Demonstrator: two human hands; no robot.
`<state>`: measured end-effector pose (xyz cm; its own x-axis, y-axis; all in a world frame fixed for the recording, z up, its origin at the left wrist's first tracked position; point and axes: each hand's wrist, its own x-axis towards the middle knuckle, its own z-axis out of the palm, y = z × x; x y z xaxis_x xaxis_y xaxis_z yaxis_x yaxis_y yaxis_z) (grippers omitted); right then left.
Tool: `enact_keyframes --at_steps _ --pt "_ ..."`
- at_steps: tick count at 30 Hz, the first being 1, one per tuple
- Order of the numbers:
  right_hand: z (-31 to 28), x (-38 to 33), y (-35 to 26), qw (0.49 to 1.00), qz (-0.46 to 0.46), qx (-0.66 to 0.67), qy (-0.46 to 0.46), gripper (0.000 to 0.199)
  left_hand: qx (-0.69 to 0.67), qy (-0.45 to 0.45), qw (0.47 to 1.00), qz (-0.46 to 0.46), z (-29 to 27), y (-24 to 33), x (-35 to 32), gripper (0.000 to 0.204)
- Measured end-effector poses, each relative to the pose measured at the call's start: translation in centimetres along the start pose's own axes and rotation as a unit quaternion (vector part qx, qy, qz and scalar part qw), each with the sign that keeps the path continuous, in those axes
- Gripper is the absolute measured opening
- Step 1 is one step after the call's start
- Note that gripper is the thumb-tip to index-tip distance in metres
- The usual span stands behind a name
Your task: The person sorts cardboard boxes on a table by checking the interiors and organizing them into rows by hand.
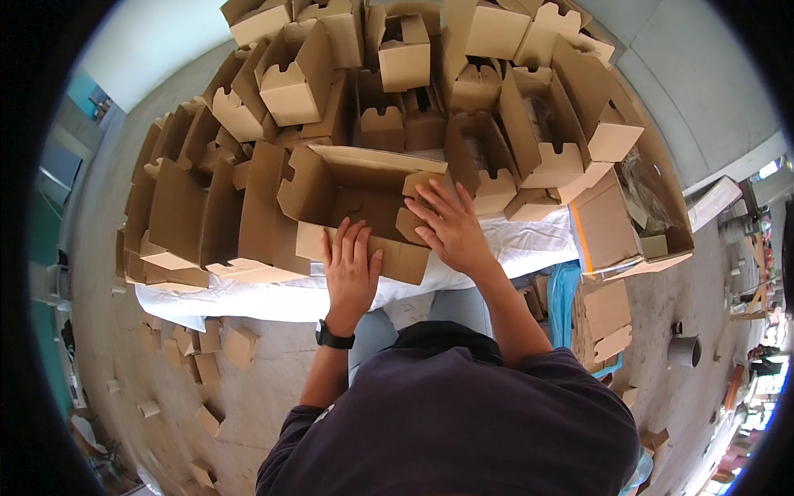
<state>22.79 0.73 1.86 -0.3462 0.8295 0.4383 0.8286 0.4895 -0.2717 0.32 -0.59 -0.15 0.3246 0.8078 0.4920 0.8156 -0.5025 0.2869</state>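
A long, open-topped cardboard box [331, 195] lies at the front of the pile, directly before me, its inside showing. Over its front wall rests my left hand [352, 263], the fingers hooked on the top edge and the thumb set apart. My right hand [452, 227] is at the right end of this box. Its fingers are spread and bent over the end, touching a folded end flap [411, 225]. Both hands grip the same box from opposite parts. A black watch [333, 336] is on my left wrist.
Several open cardboard boxes with notched ends, like this one [291, 89], are stacked beyond and on both sides. A white cloth [248, 299] hangs below them at the front. A larger carton [608, 217] stands right, blue plastic [565, 302] below it. Cardboard pieces [241, 347] litter the floor.
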Motion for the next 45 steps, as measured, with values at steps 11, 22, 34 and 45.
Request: enact_keyframes --at_steps 11,22,34,45 --pt "2.4 -2.0 0.6 0.925 0.139 0.305 0.179 0.051 0.000 0.002 1.000 -0.002 -0.3 -0.1 -0.3 0.042" --pt "2.5 -2.1 -3.5 0.902 0.230 0.347 0.113 0.072 0.005 0.005 1.000 -0.013 -0.2 0.3 -0.1 0.039" --pt "0.4 -2.2 -0.3 0.915 0.277 0.247 0.161 0.029 -0.144 0.227 0.959 -0.091 -5.1 -0.3 -0.1 0.042" --pt "-0.2 -3.2 -0.6 0.897 0.302 0.268 0.177 0.018 -0.529 0.082 0.806 -0.254 -5.1 -2.0 -1.2 0.060"
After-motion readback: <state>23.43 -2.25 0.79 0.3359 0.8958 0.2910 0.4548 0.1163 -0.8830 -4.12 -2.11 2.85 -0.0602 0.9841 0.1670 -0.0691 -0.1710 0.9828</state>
